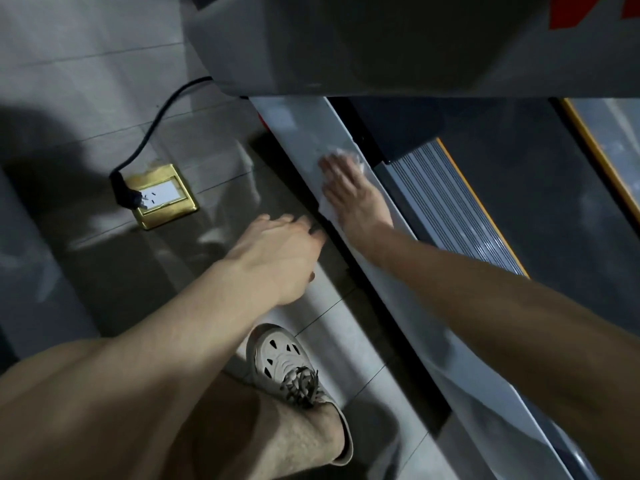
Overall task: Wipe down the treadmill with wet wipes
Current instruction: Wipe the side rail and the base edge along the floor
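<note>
My right hand lies flat, fingers straight, pressing a white wet wipe onto the treadmill's grey left side rail. The wipe shows at the fingertips and under the palm's left edge. My left hand hovers over the floor just left of the rail, fingers loosely extended, holding nothing. The dark treadmill belt runs to the right of the rail, past a ribbed grey foot strip.
The treadmill's grey motor cover overhangs the top. A black power cord runs to a plug in a brass floor socket at left. My foot in a beige shoe stands on the tiled floor beside the rail.
</note>
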`<state>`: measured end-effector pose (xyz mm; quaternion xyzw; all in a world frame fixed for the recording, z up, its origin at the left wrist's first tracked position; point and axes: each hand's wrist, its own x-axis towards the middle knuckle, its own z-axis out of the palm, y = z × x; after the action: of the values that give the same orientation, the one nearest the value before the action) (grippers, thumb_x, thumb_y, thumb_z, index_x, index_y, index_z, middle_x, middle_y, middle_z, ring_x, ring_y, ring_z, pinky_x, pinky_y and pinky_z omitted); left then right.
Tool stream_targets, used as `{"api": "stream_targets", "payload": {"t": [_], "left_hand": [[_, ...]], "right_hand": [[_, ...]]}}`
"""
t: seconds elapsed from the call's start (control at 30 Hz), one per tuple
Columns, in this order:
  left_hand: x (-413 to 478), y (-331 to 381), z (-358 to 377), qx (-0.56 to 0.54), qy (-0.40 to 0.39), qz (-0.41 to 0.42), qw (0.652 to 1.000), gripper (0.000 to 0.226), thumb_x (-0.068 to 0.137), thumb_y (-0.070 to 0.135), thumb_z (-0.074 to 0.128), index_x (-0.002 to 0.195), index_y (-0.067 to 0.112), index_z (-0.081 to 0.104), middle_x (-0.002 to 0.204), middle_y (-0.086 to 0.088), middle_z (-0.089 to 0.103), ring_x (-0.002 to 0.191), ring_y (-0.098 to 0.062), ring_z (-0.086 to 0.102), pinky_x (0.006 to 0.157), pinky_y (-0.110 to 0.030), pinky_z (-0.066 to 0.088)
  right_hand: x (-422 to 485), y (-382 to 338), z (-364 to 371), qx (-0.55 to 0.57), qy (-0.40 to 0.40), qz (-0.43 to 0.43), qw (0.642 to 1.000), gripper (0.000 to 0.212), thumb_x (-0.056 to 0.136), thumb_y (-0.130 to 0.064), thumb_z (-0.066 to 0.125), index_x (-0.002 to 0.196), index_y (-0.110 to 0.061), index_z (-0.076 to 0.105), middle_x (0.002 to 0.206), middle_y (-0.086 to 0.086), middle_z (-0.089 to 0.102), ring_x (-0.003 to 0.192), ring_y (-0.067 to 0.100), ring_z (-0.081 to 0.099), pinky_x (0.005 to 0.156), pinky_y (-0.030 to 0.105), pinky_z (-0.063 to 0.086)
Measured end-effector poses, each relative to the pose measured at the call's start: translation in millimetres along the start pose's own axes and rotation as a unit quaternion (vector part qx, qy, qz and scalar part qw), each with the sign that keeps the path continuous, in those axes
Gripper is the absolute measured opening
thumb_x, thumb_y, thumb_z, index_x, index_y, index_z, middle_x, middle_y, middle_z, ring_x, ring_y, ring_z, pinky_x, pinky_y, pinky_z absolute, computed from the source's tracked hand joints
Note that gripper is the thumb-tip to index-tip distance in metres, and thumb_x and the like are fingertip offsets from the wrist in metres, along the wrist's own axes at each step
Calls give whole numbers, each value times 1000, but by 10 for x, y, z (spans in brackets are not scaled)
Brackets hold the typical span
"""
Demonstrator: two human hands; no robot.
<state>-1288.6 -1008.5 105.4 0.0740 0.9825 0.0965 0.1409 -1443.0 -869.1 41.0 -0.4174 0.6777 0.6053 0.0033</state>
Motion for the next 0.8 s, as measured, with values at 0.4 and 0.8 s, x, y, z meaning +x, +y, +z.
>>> {"api": "stream_targets", "payload": {"t": [0.4, 0.8], "left_hand": [[-33, 91, 41, -7, -49, 45, 998, 58, 100, 48, 62, 150, 23, 46, 140, -6, 54, 133, -29, 53, 106, -45, 48], [-64, 205, 59, -9, -91, 38, 995, 56, 101, 49, 61, 148, 23, 49, 142, -6, 54, 135, -30, 53, 106, -46, 48]], "right_hand": [[-878, -640, 637, -32, -17, -92, 995, 70, 112, -39, 29, 168, -5, 3, 175, 23, -8, 162, 41, -11, 127, 60, -12], [-1932, -1420, 1336, -63, -106, -177, 977, 72, 113, -34, 32, 167, -2, -4, 173, 24, -15, 159, 43, -17, 112, 68, -24]]}}
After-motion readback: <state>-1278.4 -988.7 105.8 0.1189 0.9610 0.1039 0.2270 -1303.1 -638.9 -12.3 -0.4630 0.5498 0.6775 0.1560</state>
